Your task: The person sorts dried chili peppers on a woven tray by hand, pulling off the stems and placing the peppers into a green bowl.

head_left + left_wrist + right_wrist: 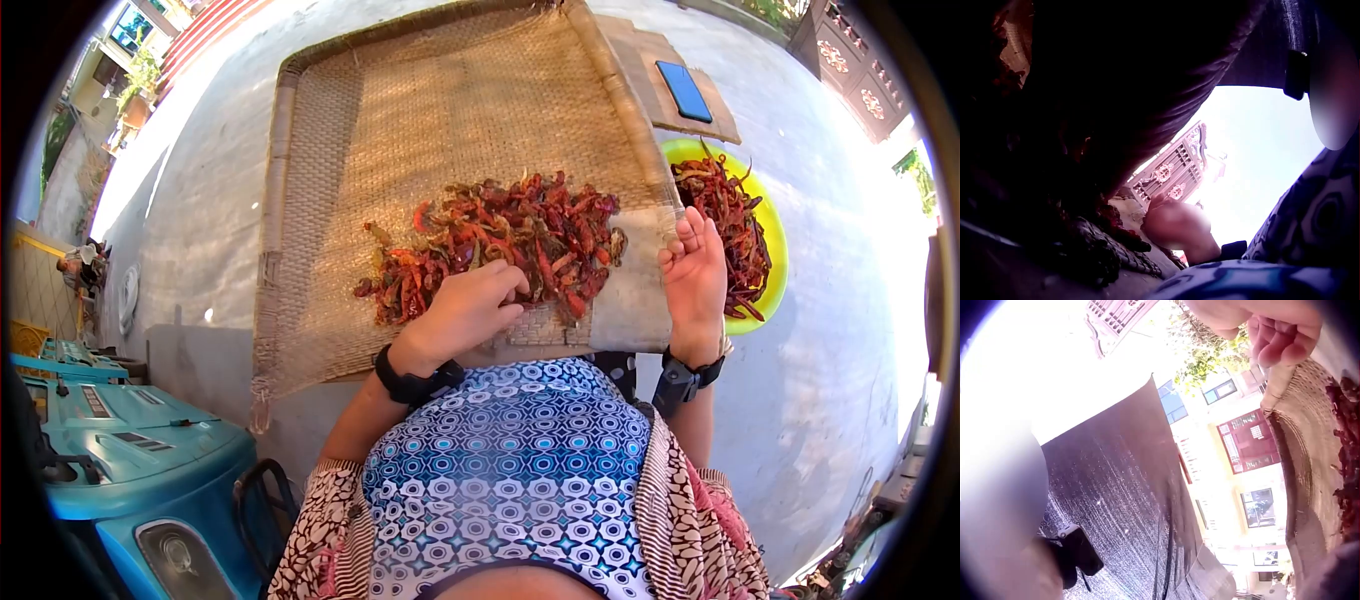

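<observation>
Dried red chili peppers lie in a loose heap on the near half of a woven bamboo tray. My left hand is at the near edge of the heap with its fingers bent. Its fingertips are hidden in the head view, and the left wrist view is very dark there, so I cannot tell whether it pinches a pepper. My right hand is raised at the tray's right rim, palm showing, fingers loosely bent, with nothing in it. Beside it, a yellow-green basin holds more red chili peppers.
Beyond the basin, a blue phone lies on a piece of cardboard. A teal vehicle stands close on the left. Concrete ground surrounds the tray, and a person is far off at left.
</observation>
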Tool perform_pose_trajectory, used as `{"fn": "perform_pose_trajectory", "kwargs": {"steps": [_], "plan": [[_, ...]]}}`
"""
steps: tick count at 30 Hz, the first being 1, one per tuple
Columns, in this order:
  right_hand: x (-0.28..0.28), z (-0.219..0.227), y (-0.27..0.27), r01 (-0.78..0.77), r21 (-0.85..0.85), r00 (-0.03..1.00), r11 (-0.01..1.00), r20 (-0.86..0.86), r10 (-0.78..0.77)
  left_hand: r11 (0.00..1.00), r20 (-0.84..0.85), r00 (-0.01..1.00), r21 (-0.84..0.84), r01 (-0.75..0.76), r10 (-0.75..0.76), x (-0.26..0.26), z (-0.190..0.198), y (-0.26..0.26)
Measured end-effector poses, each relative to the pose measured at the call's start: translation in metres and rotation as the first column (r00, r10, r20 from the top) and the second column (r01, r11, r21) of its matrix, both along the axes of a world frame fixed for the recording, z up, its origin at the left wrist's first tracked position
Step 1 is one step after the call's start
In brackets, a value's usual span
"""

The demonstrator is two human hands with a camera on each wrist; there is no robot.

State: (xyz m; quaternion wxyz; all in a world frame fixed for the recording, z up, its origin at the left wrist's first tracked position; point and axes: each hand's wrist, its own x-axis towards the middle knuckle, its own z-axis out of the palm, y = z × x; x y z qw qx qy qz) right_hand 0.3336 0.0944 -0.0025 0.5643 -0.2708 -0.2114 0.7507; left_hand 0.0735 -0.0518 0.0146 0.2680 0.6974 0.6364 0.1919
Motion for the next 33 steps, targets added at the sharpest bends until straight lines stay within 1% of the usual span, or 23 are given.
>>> {"fn": "perform_pose_trajectory", "kwargs": {"steps": [1, 3, 4, 6, 8, 11, 12, 14, 15, 18, 21, 24, 27, 30, 33], "plan": [[-0.004, 0.000, -0.004, -0.028, -0.004, 0.997, 1.000, 0.074, 0.028, 0.999, 0.016, 1.000, 0.034, -0.010, 0.010, -0.001, -0.002, 0.000], [-0.014, -0.003, -0.014, -0.101, 0.116, 0.970, 0.988, 0.231, 0.072, 0.994, 0.049, 0.998, 0.101, -0.031, 0.026, -0.001, -0.005, 0.000], [-0.019, -0.004, -0.019, -0.142, 0.170, 0.947, 0.975, 0.308, 0.084, 0.991, 0.090, 0.995, 0.125, -0.053, 0.042, 0.000, -0.005, -0.001], [-0.029, 0.000, -0.027, -0.329, 0.250, 0.852, 0.911, 0.493, 0.173, 0.981, 0.172, 0.983, 0.168, -0.099, 0.069, 0.003, 0.001, -0.001], [-0.041, 0.009, -0.037, -0.518, 0.294, 0.725, 0.804, 0.649, 0.230, 0.974, 0.242, 0.967, 0.192, -0.124, 0.075, 0.003, 0.003, 0.001], [-0.057, 0.021, -0.052, -0.707, 0.272, 0.526, 0.653, 0.819, 0.228, 0.964, 0.326, 0.943, 0.222, -0.148, 0.070, 0.003, 0.004, 0.003], [-0.061, 0.019, -0.055, -0.722, 0.296, 0.509, 0.625, 0.839, 0.191, 0.961, 0.350, 0.934, 0.230, -0.155, 0.067, 0.003, 0.004, 0.003], [-0.068, 0.014, -0.059, -0.755, 0.339, 0.476, 0.561, 0.872, 0.113, 0.977, 0.467, 0.880, 0.128, -0.168, 0.090, 0.002, 0.001, 0.003], [-0.070, 0.017, -0.059, -0.750, 0.347, 0.500, 0.562, 0.854, 0.140, 0.982, 0.522, 0.847, 0.077, -0.171, 0.106, 0.002, 0.000, 0.003], [-0.071, 0.020, -0.057, -0.783, 0.299, 0.433, 0.546, 0.891, 0.133, 0.984, 0.586, 0.793, -0.051, -0.170, 0.167, 0.004, 0.003, 0.000], [-0.071, 0.017, -0.057, -0.764, 0.320, 0.464, 0.560, 0.876, 0.132, 0.988, 0.621, 0.771, -0.035, -0.154, 0.142, 0.003, -0.001, 0.001], [-0.071, 0.017, -0.058, -0.732, 0.216, 0.480, 0.646, 0.836, 0.264, 0.987, 0.600, 0.786, -0.035, -0.158, 0.147, 0.003, 0.003, 0.001], [-0.072, 0.009, -0.058, -0.682, 0.261, 0.568, 0.683, 0.778, 0.270, 0.990, 0.601, 0.789, -0.024, -0.136, 0.123, 0.003, 0.000, 0.000], [-0.071, 0.009, -0.058, -0.704, 0.224, 0.554, 0.674, 0.767, 0.324, 0.992, 0.596, 0.793, -0.044, -0.121, 0.124, 0.003, 0.001, -0.001], [-0.071, 0.009, -0.059, -0.728, 0.188, 0.526, 0.659, 0.770, 0.361, 0.991, 0.549, 0.826, -0.036, -0.132, 0.130, 0.002, -0.004, 0.000]]}}
